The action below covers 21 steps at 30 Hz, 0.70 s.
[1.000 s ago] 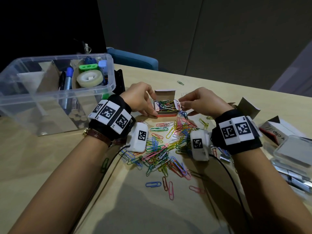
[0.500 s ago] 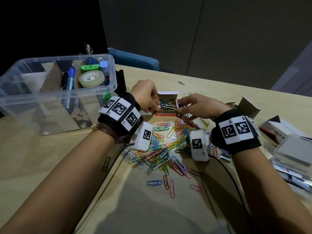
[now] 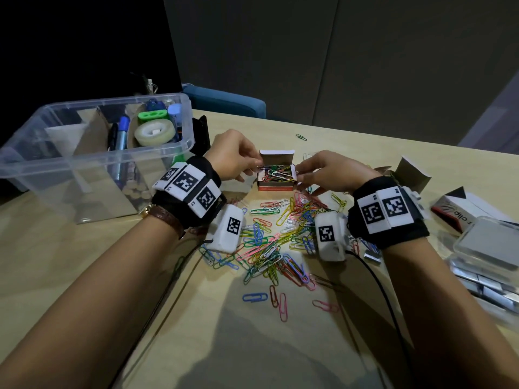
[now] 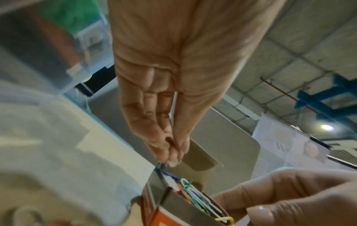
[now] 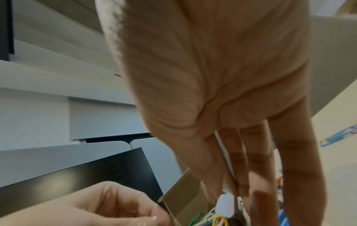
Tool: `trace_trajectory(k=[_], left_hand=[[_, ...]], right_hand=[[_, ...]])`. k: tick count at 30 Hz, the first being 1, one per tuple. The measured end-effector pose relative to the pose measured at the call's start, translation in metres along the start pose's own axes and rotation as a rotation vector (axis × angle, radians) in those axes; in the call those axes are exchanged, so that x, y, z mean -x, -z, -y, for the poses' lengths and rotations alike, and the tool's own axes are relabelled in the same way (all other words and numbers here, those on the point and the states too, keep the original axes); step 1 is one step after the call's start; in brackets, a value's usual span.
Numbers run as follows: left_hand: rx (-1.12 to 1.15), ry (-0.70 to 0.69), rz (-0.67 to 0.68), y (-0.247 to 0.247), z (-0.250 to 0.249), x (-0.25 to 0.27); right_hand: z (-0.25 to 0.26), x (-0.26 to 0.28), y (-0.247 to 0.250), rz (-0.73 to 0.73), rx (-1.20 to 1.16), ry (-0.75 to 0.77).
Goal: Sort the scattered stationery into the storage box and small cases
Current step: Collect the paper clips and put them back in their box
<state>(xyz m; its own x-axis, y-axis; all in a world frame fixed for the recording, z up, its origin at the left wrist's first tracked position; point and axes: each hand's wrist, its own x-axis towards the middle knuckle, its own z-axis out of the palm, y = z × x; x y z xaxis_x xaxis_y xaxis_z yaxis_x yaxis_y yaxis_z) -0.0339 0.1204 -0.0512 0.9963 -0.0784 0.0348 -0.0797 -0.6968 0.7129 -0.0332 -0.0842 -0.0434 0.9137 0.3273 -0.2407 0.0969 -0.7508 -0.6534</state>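
since half a second ago the clip box (image 3: 276, 175) has barely moved on the table (image 3: 84, 276), and both hands remain at its sides; the left fingertips now sit at the box's left rim rather than beside it. left of the box stands the clear storage box (image 3: 33, 161), holding a tape roll (image 3: 153, 133) and a blue marker (image 3: 122, 133). the left hand (image 3: 231, 154) is at the clip box's left edge, thumb and fingers pressed together on a blue clip (image 4: 164, 169) at the rim. the clip box is open, flap up, full of coloured clips, orange along its front. the right hand (image 3: 327, 171) is at the box's right side, thumb and fingers pinching its white side flap (image 3: 294, 172). nearer the camera than the box, a pile of loose clips (image 3: 275, 240) is spread across the table between the wrists. right of the box lie another open carton (image 3: 460, 210) and stacked staple strips (image 3: 488, 284).
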Motion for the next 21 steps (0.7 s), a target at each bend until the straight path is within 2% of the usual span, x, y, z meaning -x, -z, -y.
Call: trace_trajectory(k=[5,8,11,16,21], left_hand=[[-0.452,-0.125,0.166,-0.004,-0.019,0.02],[-0.575,-0.117,0.241,-0.007,-0.023,0.021],[-0.528,-0.111,0.211,-0.006,-0.023,0.023],[-0.251,0.027,-0.004,0.0,-0.011,0.018],[-0.034,0.171,0.044,-0.007,-0.009,0.011]], right_hand=[[-0.003,0.0,0.004,-0.007,0.003,0.005],[-0.004,0.0,0.003,-0.017,-0.009,0.012],[-0.004,-0.001,0.002,-0.023,-0.008,0.017],[-0.003,0.0,0.002,-0.086,0.029,0.044],[0.0,-0.005,0.004,-0.114,-0.138,-0.012]])
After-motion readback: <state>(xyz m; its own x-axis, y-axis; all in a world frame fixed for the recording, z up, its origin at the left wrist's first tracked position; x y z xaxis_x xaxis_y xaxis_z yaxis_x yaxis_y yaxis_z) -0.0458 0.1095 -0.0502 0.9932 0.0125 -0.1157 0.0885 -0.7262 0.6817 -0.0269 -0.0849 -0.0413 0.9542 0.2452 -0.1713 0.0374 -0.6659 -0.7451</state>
